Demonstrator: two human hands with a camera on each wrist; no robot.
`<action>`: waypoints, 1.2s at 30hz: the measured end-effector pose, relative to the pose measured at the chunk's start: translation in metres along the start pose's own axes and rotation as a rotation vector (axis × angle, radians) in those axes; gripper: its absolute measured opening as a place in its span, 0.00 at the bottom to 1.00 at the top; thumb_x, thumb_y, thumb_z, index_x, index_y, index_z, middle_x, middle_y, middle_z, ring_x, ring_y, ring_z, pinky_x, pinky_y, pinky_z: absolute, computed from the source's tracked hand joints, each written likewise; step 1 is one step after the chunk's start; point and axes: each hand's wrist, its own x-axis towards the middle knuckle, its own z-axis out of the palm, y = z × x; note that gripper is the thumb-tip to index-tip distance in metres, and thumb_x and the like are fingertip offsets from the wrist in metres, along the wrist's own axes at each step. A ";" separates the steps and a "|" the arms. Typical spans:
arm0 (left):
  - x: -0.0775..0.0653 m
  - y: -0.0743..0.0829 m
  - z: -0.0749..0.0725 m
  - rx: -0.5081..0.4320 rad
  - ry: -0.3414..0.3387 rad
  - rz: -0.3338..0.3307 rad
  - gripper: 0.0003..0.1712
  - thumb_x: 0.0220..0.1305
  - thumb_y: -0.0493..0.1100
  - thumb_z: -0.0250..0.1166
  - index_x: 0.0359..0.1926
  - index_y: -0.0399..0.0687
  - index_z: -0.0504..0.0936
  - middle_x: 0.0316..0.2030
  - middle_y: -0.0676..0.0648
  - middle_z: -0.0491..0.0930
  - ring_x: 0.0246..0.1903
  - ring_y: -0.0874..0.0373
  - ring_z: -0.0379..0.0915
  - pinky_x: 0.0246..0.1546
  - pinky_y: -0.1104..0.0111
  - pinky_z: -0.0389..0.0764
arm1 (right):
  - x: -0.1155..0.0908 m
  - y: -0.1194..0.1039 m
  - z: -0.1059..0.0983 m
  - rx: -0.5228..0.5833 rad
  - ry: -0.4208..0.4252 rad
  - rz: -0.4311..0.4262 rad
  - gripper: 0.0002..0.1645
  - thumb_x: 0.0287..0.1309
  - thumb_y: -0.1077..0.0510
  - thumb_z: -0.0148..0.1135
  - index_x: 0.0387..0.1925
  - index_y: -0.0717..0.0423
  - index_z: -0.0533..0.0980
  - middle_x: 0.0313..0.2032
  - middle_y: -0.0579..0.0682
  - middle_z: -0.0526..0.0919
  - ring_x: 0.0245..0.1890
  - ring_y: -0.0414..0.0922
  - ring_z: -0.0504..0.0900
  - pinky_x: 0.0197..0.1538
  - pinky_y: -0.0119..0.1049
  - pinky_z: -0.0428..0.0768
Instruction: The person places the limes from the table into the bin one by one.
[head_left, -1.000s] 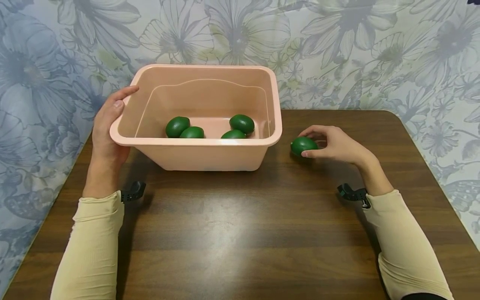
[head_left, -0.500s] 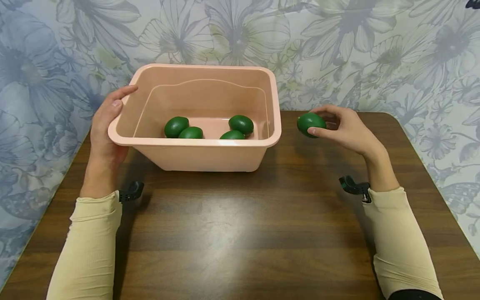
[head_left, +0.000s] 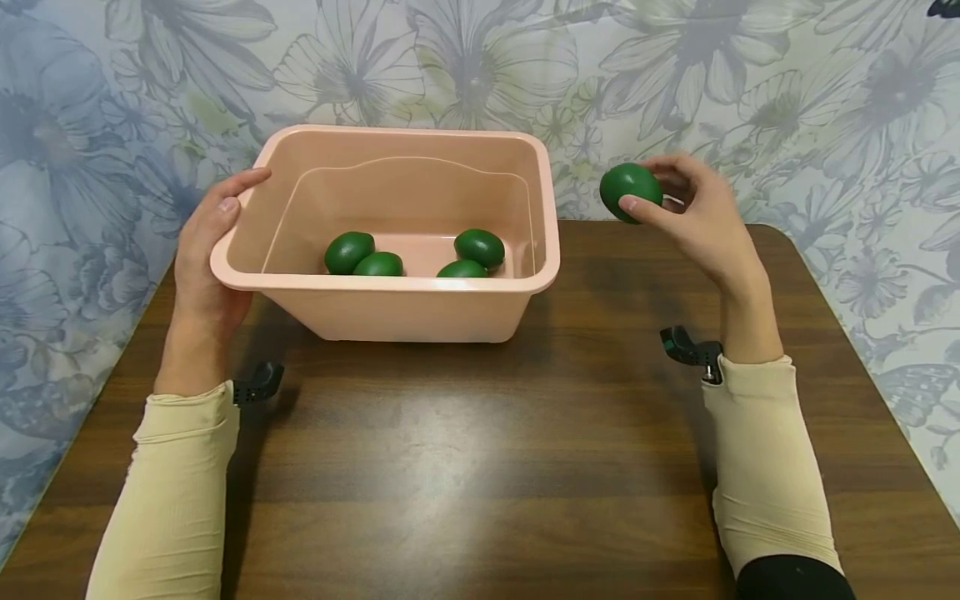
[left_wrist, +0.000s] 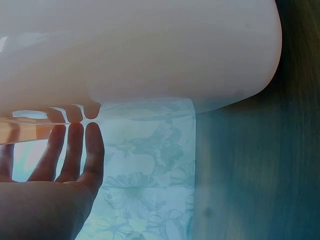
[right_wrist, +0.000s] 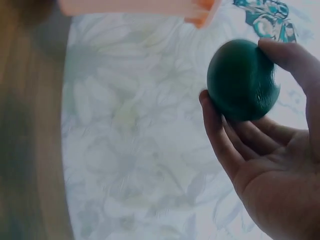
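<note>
A peach plastic tub stands at the back left of the table, its inside showing in the head view. My left hand grips the tub's left rim, and in the left wrist view its fingers reach up to the outer wall. Inside the tub lie several green limes, a pair at the left with one lime behind, and a pair at the right with another lime. My right hand pinches a lime between thumb and fingers, raised above the table, right of the tub.
The brown wooden table stretches in front of the tub and to its right. A wall covering with large flowers rises behind the table's back edge. Dark camera mounts sit on both wrists.
My right hand has lifted the lime from the table beside the tub, up and slightly to the right. The left hand and the tub have stayed nearly in place.
</note>
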 end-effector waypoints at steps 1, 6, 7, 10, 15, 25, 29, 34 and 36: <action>0.000 0.000 0.000 0.011 -0.001 0.006 0.27 0.72 0.45 0.60 0.66 0.37 0.80 0.67 0.40 0.74 0.60 0.50 0.71 0.54 0.65 0.77 | 0.003 -0.003 0.003 0.011 0.027 -0.013 0.29 0.62 0.52 0.77 0.62 0.51 0.79 0.53 0.45 0.86 0.53 0.41 0.84 0.55 0.25 0.79; 0.000 -0.001 0.001 0.006 -0.004 0.010 0.27 0.72 0.45 0.59 0.66 0.36 0.79 0.67 0.40 0.74 0.60 0.50 0.71 0.55 0.65 0.76 | 0.016 -0.016 0.019 0.034 0.124 -0.068 0.29 0.59 0.53 0.78 0.61 0.51 0.81 0.53 0.46 0.87 0.53 0.40 0.84 0.51 0.27 0.78; 0.000 -0.001 0.001 0.006 -0.005 0.012 0.27 0.73 0.44 0.59 0.66 0.36 0.79 0.67 0.40 0.74 0.60 0.50 0.72 0.56 0.65 0.76 | 0.018 -0.019 0.023 0.042 0.136 -0.077 0.28 0.59 0.53 0.78 0.61 0.51 0.82 0.53 0.46 0.87 0.53 0.40 0.84 0.51 0.27 0.78; 0.000 -0.001 0.001 0.005 -0.010 0.016 0.27 0.73 0.44 0.58 0.67 0.35 0.79 0.67 0.39 0.74 0.60 0.49 0.72 0.55 0.65 0.77 | 0.024 -0.026 0.031 0.066 0.167 -0.107 0.28 0.59 0.52 0.78 0.61 0.50 0.82 0.52 0.47 0.87 0.53 0.41 0.84 0.51 0.29 0.78; 0.000 -0.002 0.002 0.007 -0.014 0.022 0.28 0.72 0.45 0.59 0.67 0.34 0.78 0.68 0.39 0.73 0.61 0.49 0.71 0.56 0.64 0.76 | 0.032 -0.031 0.041 0.139 0.221 -0.138 0.29 0.58 0.54 0.78 0.61 0.50 0.80 0.48 0.48 0.89 0.49 0.43 0.86 0.51 0.32 0.80; -0.001 -0.002 0.002 0.039 0.002 0.030 0.27 0.72 0.46 0.59 0.67 0.36 0.79 0.67 0.39 0.74 0.60 0.49 0.71 0.54 0.64 0.78 | 0.042 -0.054 0.070 0.198 0.201 -0.207 0.28 0.58 0.58 0.77 0.59 0.57 0.80 0.49 0.52 0.88 0.50 0.44 0.85 0.54 0.33 0.83; -0.001 -0.002 0.001 0.022 0.004 0.027 0.27 0.72 0.45 0.59 0.66 0.36 0.80 0.67 0.39 0.74 0.60 0.49 0.72 0.55 0.64 0.77 | 0.041 -0.072 0.085 0.175 0.162 -0.247 0.27 0.59 0.59 0.75 0.59 0.62 0.79 0.50 0.55 0.87 0.50 0.43 0.85 0.53 0.32 0.82; 0.000 -0.003 -0.001 -0.014 0.003 0.004 0.26 0.71 0.44 0.60 0.65 0.37 0.81 0.67 0.40 0.74 0.60 0.49 0.72 0.55 0.64 0.78 | 0.041 -0.084 0.099 0.123 0.104 -0.276 0.28 0.60 0.60 0.75 0.59 0.65 0.78 0.53 0.58 0.86 0.51 0.42 0.85 0.56 0.33 0.83; 0.001 -0.003 -0.002 -0.016 0.005 0.000 0.26 0.71 0.44 0.60 0.65 0.38 0.81 0.67 0.40 0.74 0.60 0.50 0.72 0.56 0.64 0.78 | 0.040 -0.085 0.102 0.104 0.089 -0.278 0.28 0.60 0.60 0.75 0.59 0.65 0.78 0.53 0.59 0.86 0.51 0.42 0.85 0.58 0.34 0.82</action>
